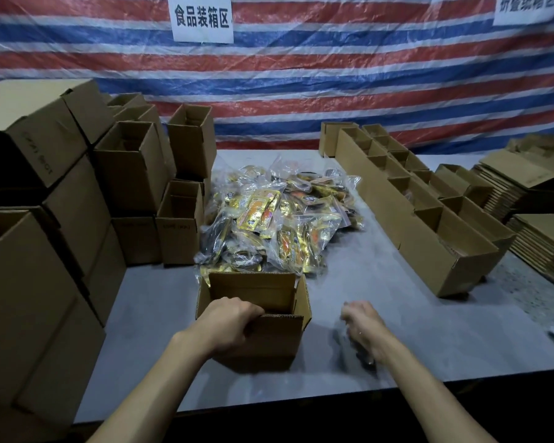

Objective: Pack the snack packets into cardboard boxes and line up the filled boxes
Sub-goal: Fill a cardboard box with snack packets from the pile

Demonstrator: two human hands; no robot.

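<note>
While the left hand [231, 324] grips the near rim of the open cardboard box [279, 338], fingers curled over the edge into the opening, that box sits steadied close to the near edge of the table [429, 340], its long axis running left to right. Just right of the box and apart from it, the right hand [363, 327] hangs knuckles-up over bare tabletop. It is smeared by motion and its fingers look bent downward, so I cannot tell whether it holds anything.

Directly beyond the box, up against or nearly against its upright far flap, lies the pile of snack packets [279, 219], spreading toward the far side. The packets are therefore ahead and a little left of the right hand. Being the hand not holding the box, it seems the better one to reach for them, lifting over that flap.

Open tabletop runs right of the box and pile. Farther right, a row of boxes [429, 241] slants from near to far, and its near end looks like the likely place for a filled box. Stacked empty boxes [131, 167] wall off the left, leaving little room there.
</note>
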